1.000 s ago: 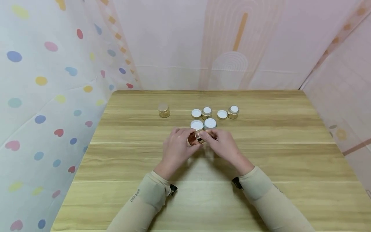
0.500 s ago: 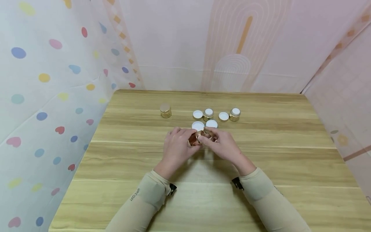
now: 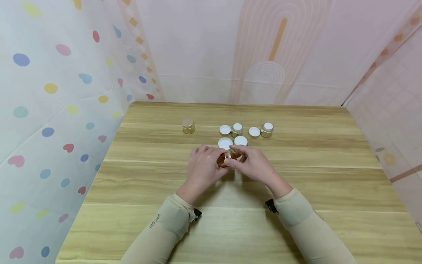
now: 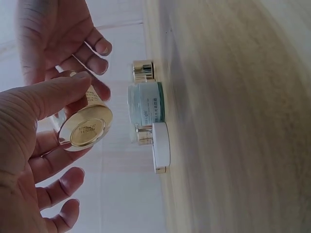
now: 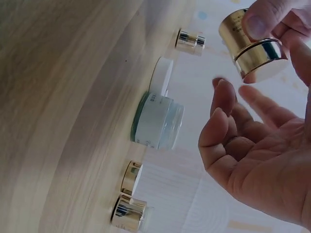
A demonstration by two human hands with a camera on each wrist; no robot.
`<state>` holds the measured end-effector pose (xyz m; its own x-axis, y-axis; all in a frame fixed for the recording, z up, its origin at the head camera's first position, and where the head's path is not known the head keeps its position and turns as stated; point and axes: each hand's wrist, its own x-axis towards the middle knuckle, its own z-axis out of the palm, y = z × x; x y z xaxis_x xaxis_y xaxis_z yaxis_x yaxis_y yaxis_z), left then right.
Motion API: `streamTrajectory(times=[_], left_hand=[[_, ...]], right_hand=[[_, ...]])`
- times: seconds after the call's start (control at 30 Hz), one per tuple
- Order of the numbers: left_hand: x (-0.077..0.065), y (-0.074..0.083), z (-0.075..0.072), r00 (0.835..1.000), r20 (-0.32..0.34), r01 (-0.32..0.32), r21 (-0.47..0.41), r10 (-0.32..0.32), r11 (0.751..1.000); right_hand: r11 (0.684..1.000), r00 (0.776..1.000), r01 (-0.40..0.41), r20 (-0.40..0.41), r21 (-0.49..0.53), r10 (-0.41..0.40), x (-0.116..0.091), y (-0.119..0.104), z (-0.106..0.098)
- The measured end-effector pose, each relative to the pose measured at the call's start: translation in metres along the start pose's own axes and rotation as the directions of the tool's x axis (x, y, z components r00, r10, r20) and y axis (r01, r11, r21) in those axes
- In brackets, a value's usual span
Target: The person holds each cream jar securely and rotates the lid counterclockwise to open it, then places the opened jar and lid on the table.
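Near the middle of the table, my left hand [image 3: 202, 167] grips a small gold jar [image 4: 86, 128] lying on its side in the air, base toward the left wrist camera. Thumb and fingers wrap its body. My right hand [image 3: 257, 168] meets its shiny gold lid [image 5: 262, 57], thumb on the near side and index finger on the far side. In the right wrist view, the other right fingers [image 5: 224, 133] curl loosely below the lid. Just beyond the hands stand a larger pale-green glass jar [image 5: 156, 119] and its upturned white-lined lid [image 3: 225, 143].
Farther back stand two small gold jars, one centre [image 3: 237, 130] and one right [image 3: 267, 130], both showing white tops. Beside them lie upturned lids [image 3: 225, 129]. A capped gold jar [image 3: 188, 126] stands at the back left. Patterned curtains border the wooden table [image 3: 158, 143].
My right thumb has slid from the top of the lid down to its near side, and the fingers have turned slightly about it. The left hand keeps the jar, tilted a little differently.
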<state>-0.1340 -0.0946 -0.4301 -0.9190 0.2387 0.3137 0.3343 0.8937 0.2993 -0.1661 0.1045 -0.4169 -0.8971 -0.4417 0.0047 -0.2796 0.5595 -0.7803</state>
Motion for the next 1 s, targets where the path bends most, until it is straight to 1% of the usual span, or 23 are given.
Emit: streamTrajectory(times=[0.13, 0.27, 0.43, 0.53, 0.7, 0.8, 0.9, 1.0], left_hand=[[0.001, 0.000, 0.002, 1.000, 0.016, -0.017, 0.001, 0.017, 1.000], [0.001, -0.001, 0.004, 1.000, 0.013, -0.017, 0.000, 0.017, 1.000], [0.001, -0.002, 0.005, 1.000, -0.004, -0.027, -0.003, 0.027, 1.000], [0.001, -0.002, 0.005, 1.000, 0.015, -0.023, -0.013, 0.023, 1.000], [0.000, -0.003, 0.004, 0.998, 0.059, -0.009, -0.023, 0.011, 1.000], [0.000, -0.004, 0.005, 0.997, 0.074, -0.005, -0.026, 0.007, 1.000], [0.000, -0.006, 0.005, 0.997, 0.075, 0.004, -0.038, -0.001, 0.999], [0.001, -0.007, 0.005, 0.997, 0.071, 0.018, -0.043, -0.014, 0.999]], right_hand=[[0.999, 1.000, 0.010, 0.015, -0.034, -0.009, 0.002, 0.002, 0.000], [1.000, 0.999, 0.017, 0.033, -0.022, -0.016, 0.002, 0.003, -0.002], [0.999, 0.999, 0.011, 0.043, -0.050, -0.009, 0.003, 0.003, -0.003], [0.998, 0.998, 0.019, 0.056, -0.061, -0.016, 0.005, 0.003, -0.004], [0.996, 0.993, 0.067, 0.100, -0.052, -0.062, 0.005, 0.004, -0.006], [0.996, 0.990, 0.085, 0.120, -0.042, -0.079, 0.005, 0.005, -0.008], [0.996, 0.991, 0.077, 0.113, -0.033, -0.073, 0.004, 0.005, -0.010], [0.997, 0.994, 0.067, 0.084, -0.030, -0.064, 0.004, 0.003, -0.012]])
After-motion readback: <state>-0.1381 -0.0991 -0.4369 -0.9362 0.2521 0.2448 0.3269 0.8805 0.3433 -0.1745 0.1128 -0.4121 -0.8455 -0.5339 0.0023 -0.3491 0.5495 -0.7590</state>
